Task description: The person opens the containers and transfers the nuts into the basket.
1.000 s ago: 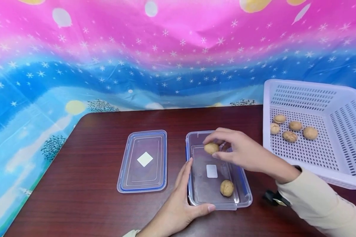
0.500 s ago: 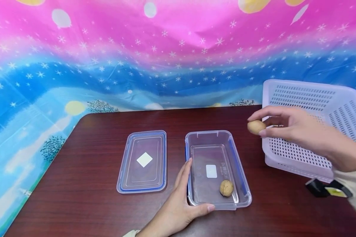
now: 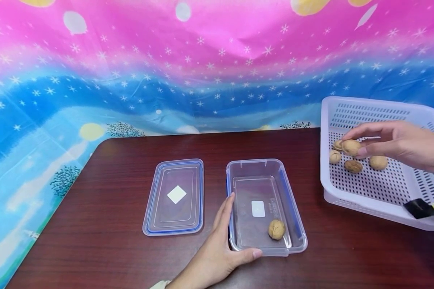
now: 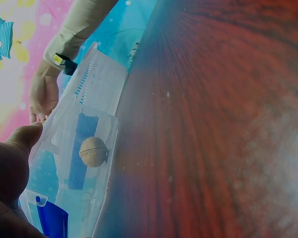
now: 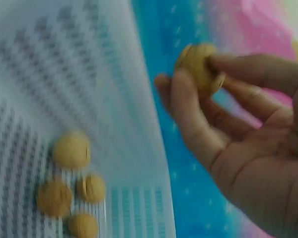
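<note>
The right hand [image 3: 401,142] hung over the white basket [image 3: 383,192] at the right of the tabletop [image 3: 105,241], its thumb and fingers [image 3: 361,130] curled around a walnut [image 3: 351,147] and pinching it above the basket's perforated floor. The right wrist view showed the same grip [image 5: 238,148]: the walnut [image 5: 198,67] sat between the thumb and the first fingers, clear of the basket floor [image 5: 49,89] below. Other walnuts [image 3: 377,162] lay loose on that floor, just beside and under the held one; in the wrist view four of them [image 5: 72,148] lay grouped together, though the picture was blurred.

The left hand [image 3: 217,249] rested against the near left corner of a clear plastic box [image 3: 293,216] in the middle of the tabletop. Its fingers [image 3: 226,210] lay straight along the box's left wall and its thumb pressed along the near rim, so the hand steadied the box rather than clasping it. One walnut [image 3: 276,229] lay inside the box near its front right corner; the left wrist view showed that nut [image 4: 93,151] on the clear floor of the box [image 4: 64,124], with the thumb [image 4: 20,144] at the rim.

The box's lid [image 3: 174,196], clear with a blue edge, lay flat on the tabletop just left of the box, apart from it. A pink and blue starred cloth [image 3: 202,60] hung behind the tabletop.
</note>
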`<state>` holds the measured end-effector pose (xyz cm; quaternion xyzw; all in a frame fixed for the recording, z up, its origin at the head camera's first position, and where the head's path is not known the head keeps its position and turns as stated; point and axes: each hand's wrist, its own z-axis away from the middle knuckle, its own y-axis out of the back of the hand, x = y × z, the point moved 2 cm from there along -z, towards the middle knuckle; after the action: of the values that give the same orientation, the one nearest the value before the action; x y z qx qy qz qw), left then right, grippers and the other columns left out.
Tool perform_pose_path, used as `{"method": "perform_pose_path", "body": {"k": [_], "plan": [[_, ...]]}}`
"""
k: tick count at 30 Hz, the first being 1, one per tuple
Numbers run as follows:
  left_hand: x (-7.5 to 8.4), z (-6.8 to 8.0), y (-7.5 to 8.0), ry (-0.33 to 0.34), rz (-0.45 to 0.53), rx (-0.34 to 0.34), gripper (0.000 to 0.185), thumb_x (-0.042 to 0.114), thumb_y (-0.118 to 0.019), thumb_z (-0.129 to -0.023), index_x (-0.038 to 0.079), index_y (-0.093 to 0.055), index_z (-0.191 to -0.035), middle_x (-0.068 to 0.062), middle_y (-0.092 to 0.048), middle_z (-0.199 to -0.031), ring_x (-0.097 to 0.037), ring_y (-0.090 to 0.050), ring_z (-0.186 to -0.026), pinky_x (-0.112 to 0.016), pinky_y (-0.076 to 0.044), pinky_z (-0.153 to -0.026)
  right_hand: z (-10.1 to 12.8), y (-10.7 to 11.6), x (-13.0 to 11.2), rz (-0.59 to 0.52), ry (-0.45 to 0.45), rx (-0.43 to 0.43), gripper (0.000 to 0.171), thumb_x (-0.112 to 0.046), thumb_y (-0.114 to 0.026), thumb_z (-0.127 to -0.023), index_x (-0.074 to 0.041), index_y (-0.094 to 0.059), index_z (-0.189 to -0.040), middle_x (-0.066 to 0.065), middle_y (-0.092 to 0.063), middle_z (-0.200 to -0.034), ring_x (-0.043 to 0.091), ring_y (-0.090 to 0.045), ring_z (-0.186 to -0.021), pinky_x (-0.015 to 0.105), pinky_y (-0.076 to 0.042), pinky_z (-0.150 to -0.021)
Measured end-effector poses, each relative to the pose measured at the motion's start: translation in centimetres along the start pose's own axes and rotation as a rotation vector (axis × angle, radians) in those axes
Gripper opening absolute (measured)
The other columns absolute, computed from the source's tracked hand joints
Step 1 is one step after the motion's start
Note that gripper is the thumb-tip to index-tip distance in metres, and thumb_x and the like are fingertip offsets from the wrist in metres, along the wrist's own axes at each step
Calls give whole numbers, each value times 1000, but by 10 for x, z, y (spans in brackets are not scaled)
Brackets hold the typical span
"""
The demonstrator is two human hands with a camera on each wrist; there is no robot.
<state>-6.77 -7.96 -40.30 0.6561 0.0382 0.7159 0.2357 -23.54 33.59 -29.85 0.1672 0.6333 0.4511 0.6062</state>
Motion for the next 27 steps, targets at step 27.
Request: {"method": "perform_pose_path", "body": {"k": [27], "plan": [[0, 0, 0, -1, -3, -1, 121, 50, -91, -78, 54, -6, -163, 10, -13, -174, -22, -27, -155, -59, -33, -120, -29, -8, 46, 64, 76, -234, 32, -12, -76, -92, -17, -75, -124, 1, -47, -163, -23, -41, -115, 20, -47, -86]]}}
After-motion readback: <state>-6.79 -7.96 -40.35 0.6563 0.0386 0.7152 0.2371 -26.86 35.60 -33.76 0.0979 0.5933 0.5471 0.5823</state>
